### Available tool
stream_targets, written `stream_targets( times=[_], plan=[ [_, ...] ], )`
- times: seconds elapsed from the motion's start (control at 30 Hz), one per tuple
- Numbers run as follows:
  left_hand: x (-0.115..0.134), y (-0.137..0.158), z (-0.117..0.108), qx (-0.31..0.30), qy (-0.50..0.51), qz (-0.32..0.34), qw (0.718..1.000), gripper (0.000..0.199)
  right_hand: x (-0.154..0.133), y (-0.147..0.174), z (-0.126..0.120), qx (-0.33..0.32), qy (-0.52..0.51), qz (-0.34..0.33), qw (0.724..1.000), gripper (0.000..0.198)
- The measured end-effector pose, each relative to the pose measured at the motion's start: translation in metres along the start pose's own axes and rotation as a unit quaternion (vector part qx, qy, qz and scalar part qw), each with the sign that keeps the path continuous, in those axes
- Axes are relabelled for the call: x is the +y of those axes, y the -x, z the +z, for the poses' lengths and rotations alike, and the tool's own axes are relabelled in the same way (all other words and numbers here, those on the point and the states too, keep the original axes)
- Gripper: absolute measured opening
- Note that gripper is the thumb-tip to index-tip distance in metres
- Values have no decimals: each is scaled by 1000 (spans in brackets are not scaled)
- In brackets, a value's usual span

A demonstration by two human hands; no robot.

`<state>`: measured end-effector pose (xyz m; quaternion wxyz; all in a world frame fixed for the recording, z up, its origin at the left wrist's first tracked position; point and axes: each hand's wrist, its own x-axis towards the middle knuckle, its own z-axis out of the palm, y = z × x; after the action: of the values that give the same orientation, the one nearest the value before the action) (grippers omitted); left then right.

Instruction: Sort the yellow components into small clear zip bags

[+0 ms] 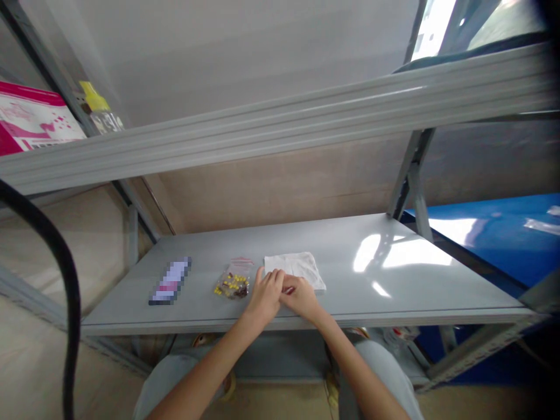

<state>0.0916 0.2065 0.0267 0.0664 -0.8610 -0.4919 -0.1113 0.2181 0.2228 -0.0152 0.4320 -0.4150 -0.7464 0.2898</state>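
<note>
My left hand (265, 296) and my right hand (301, 296) meet over the front middle of the grey shelf, fingertips touching. Both are closed in a pinch, and a small dark reddish bit shows between them, too small to name. Under and behind the fingers lies a white cloth or tissue (301, 266), folded flat. Just left of my left hand sits a clear zip bag (234, 280) with several small yellow and dark brown pieces in it.
A phone (170, 280), blurred out, lies on the left of the shelf (350, 297). Above runs an upper shelf edge (262, 125), holding a pink and white box (39, 119) and a yellow-capped bottle (102, 111). A black cable (72, 291) hangs at left; a blue surface (503, 233) stands right.
</note>
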Motion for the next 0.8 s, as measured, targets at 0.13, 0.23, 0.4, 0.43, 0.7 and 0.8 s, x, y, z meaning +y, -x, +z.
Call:
stream_targets(
  times=[0.13,0.23,0.4,0.43,0.7,0.8],
  plan=[
    [-8,-2,-12,89,58,-73,992,22,0,-6,-10,28,-228,46,972,33],
    [-6,-12,-26,198,154,-115,961,21,5,-10,-14,80,-340,177,920,46],
    [12,-33,-28,311,398,-112,856,27,9,-13,-16,-37,-506,265,820,55],
    [15,-36,-24,315,427,-110,841,28,9,-13,-16,-54,-529,259,806,52],
    [18,-46,26,228,430,-126,865,87,24,-18,-25,77,-523,269,805,23],
    [13,-40,41,117,375,-135,910,79,37,-21,-39,135,-492,255,821,31]
  ],
)
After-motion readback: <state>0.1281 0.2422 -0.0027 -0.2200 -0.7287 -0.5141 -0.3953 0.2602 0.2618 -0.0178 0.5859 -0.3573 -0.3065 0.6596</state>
